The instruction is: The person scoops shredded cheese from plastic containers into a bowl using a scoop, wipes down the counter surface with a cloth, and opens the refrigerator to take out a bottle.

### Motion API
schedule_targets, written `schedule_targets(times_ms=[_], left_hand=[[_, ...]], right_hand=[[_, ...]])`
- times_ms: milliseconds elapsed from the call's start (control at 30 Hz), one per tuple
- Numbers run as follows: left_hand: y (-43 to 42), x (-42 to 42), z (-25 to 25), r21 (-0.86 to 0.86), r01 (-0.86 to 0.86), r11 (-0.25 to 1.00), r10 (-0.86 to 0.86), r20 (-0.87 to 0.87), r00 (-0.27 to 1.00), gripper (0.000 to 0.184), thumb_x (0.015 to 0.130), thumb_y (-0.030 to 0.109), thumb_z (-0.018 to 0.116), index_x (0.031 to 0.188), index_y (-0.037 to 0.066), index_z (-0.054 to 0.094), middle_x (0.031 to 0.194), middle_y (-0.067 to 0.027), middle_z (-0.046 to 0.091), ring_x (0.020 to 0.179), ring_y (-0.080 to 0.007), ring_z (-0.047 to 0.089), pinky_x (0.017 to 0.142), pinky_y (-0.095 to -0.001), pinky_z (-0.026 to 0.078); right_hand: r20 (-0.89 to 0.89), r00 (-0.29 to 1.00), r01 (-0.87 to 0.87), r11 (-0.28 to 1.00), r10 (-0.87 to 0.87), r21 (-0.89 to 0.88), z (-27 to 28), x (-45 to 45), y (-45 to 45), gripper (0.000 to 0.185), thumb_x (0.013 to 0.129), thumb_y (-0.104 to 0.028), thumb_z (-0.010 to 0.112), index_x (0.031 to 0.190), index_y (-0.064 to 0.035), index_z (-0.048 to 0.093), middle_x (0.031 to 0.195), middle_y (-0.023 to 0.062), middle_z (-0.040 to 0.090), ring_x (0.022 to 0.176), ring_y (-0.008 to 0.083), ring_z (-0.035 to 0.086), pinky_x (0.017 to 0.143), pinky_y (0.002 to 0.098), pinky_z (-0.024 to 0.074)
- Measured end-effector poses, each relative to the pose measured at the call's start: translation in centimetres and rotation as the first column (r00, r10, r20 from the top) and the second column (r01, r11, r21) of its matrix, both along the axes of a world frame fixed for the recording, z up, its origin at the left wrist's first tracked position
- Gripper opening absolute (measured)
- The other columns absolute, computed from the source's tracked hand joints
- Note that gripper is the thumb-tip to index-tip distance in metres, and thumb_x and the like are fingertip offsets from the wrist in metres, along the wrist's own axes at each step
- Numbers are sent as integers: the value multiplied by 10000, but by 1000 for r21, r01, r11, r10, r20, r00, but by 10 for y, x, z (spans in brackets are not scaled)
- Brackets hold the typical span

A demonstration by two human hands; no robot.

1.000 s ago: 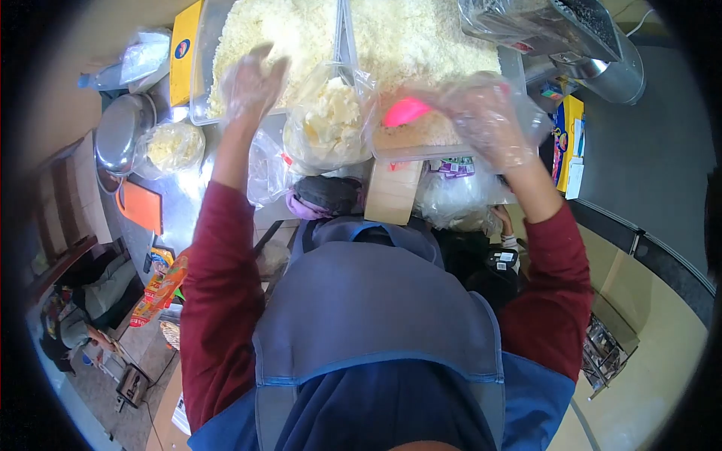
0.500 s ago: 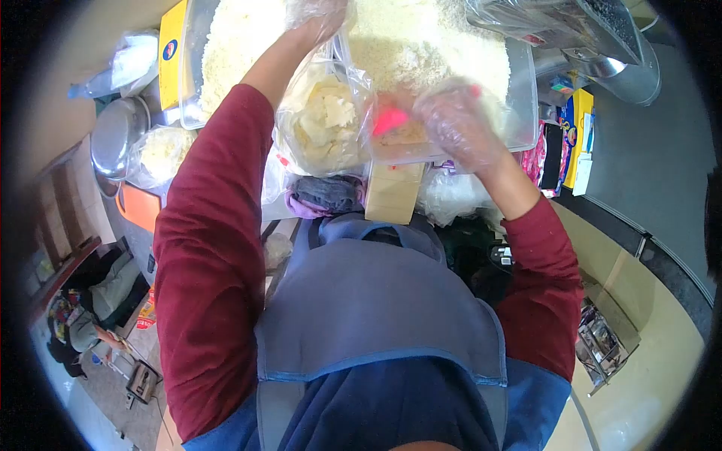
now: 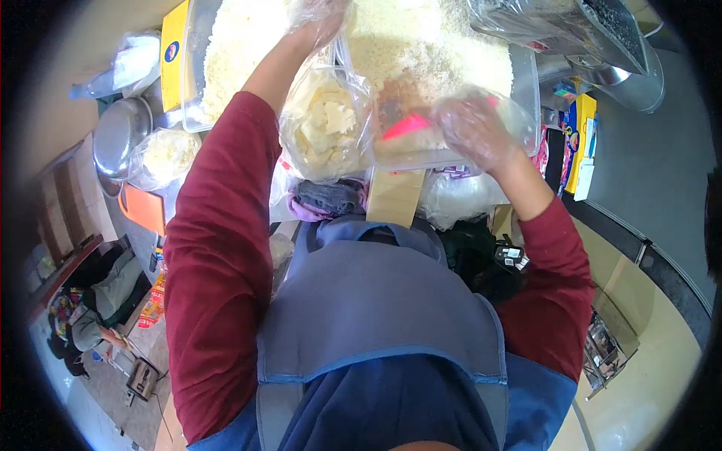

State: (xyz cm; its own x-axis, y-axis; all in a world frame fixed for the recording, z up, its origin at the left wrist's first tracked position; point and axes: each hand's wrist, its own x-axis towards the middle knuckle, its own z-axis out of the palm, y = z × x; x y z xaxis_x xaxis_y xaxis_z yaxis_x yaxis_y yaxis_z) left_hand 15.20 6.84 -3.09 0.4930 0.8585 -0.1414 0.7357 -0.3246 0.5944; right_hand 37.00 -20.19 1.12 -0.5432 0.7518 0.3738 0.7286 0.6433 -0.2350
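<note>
1. Tub (image 3: 195,84) of pale crumbs: probably heavy; left hand (image 3: 320,21) over it, finger grip unclear.
2. Bagged lump (image 3: 329,120) alongside: likely soft, slippery—cup underneath.
3. Pink scoop (image 3: 407,126) nearer the body: seemingly light; right hand (image 3: 474,131) curled round its handle.
</note>
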Motion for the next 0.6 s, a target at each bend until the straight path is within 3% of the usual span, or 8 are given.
schedule_targets(times_ms=[67, 133, 167, 267, 333, 467, 533, 600], left_hand=[[5, 1, -6, -20, 4, 1000, -5, -46, 999, 683, 968, 511, 223, 1453, 32, 267, 1516, -256, 172, 1421, -389, 100, 1165, -415, 86], [2, 0, -11, -43, -3, 999, -1, -97, 995, 683, 968, 512, 222, 1443, 26, 291, 1511, -259, 185, 1417, -392, 117, 1164, -416, 93], [0, 1, -11, -23, -18, 1000, 16, -81, 997, 682, 968, 511, 224, 1436, 21, 300, 1506, -264, 195, 1414, -393, 126, 1162, -419, 101], [4, 1, -11, 15, -12, 1000, 13, -58, 998, 683, 968, 511, 226, 1425, 12, 317, 1500, -271, 204, 1411, -394, 136, 1159, -422, 112], [6, 0, -10, 20, 16, 1000, -15, -57, 998, 684, 967, 512, 226, 1420, 9, 325, 1499, -274, 201, 1411, -393, 136, 1158, -422, 116], [1, 1, 3, -39, 8, 999, -10, -51, 999, 682, 967, 512, 240, 1422, 10, 320, 1503, -272, 190, 1413, -393, 130, 1159, -415, 113], [-2, 0, 1, -69, -9, 998, 9, -2, 1000, 682, 967, 513, 245, 1425, 13, 318, 1506, -268, 187, 1415, -390, 124, 1161, -411, 109], [-2, 0, -5, -63, -24, 998, 24, -11, 1000, 684, 968, 515, 256, 1438, 20, 291, 1510, -258, 189, 1420, -382, 109, 1164, -405, 95]], right_hand=[[302, 951, 78, 996, -61, -47, 37, -3, -3, 441, 839, -96, 552, 1277, -113, 504, 1021, 69, 614, 942, 242, 584, 899, 418, 431], [540, 771, 607, 645, -338, -463, 85, -20, 23, 517, 772, -44, 586, 1253, -233, 570, 954, 25, 642, 891, 214, 604, 805, 388, 480], [410, 813, 505, 852, -414, -140, 77, -10, 22, 427, 794, -53, 572, 1196, -192, 600, 899, 14, 628, 870, 195, 600, 828, 342, 470], [-99, 935, 333, 938, -342, -98, 24, -24, 42, 331, 791, -75, 582, 1114, -136, 622, 889, 22, 624, 883, 176, 599, 821, 310, 453], [118, 945, 327, 902, -305, -281, 19, -34, 32, 311, 809, -106, 580, 1118, -112, 612, 919, 78, 602, 867, 193, 597, 812, 330, 455], [175, 972, 130, 978, -158, 162, 33, -10, -5, 333, 784, -128, 630, 1116, -114, 612, 863, 77, 656, 816, 193, 638, 725, 340, 503], [542, 636, 617, 784, -548, 68, 28, 5, -13, 345, 760, -110, 642, 1104, -133, 625, 803, 61, 658, 776, 196, 642, 673, 337, 515], [486, 681, 632, 775, -548, -12, 53, -2, 11, 325, 749, -93, 643, 1070, -140, 635, 796, 59, 653, 778, 197, 636, 680, 337, 515]])
